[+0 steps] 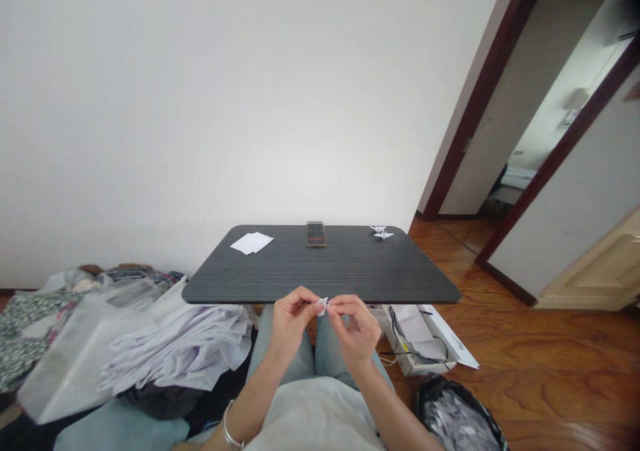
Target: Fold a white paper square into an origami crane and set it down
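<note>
A small piece of folded white paper [323,306] is pinched between my two hands, just off the near edge of the dark table [320,274]. My left hand [293,318] closes thumb and fingertips on its left side. From the other side my right hand [356,324] pinches it with thumb and forefinger. The fingertips cover part of the folds. Farther back on the tabletop, two folded paper cranes [383,233] sit at the right, and a few white paper sheets [251,242] lie at the left.
A phone [316,234] stands at the table's back middle. Piled white cloth [185,348] and plastic bags lie to the left. At the lower right are a box [423,344] with papers and cables, and a black bag [457,414] of paper scraps. Behind the table rises a wall.
</note>
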The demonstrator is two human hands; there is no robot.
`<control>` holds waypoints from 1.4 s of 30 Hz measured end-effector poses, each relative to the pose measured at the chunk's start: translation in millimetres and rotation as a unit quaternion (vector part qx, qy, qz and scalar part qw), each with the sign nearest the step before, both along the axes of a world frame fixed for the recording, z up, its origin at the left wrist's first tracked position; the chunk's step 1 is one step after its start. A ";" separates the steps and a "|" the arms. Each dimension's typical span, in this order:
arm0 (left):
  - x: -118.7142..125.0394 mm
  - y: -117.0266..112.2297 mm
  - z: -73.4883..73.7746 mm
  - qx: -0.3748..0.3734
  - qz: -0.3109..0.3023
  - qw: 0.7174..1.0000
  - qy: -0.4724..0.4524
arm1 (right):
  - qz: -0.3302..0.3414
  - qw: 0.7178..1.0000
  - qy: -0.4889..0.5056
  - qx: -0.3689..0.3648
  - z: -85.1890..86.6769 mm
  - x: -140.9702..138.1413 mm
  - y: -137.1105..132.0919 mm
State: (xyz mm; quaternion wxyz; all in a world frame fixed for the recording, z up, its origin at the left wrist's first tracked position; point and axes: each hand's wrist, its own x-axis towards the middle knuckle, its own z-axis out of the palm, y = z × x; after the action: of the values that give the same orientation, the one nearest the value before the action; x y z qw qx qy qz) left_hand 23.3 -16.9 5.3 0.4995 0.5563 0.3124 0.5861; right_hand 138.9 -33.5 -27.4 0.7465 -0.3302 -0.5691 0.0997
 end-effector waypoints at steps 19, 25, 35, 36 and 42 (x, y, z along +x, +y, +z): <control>-1.3 0.9 -0.5 -0.014 0.012 1.000 0.001 | 0.134 0.990 -0.008 -0.051 5.0 12.2 6.3; -1.4 1.5 -1.4 -0.019 0.011 1.000 0.002 | 0.113 0.991 -0.010 -0.074 6.3 11.9 5.3; -1.6 1.5 -1.1 -0.024 0.009 1.000 0.002 | 0.156 0.976 0.057 -0.144 8.0 10.1 1.8; -1.8 1.5 -0.8 -0.024 0.008 1.000 0.004 | 0.159 0.975 0.059 -0.147 8.2 10.3 1.6; -2.6 2.5 -0.7 -0.035 0.016 0.999 0.014 | 0.158 0.974 0.031 -0.157 11.4 14.6 2.1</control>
State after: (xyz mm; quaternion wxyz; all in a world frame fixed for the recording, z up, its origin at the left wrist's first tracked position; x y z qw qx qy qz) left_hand 20.6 -14.4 4.6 0.5045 0.5416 0.3491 0.5747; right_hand 153.4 -31.4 -15.9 0.6771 -0.3457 -0.5683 0.3148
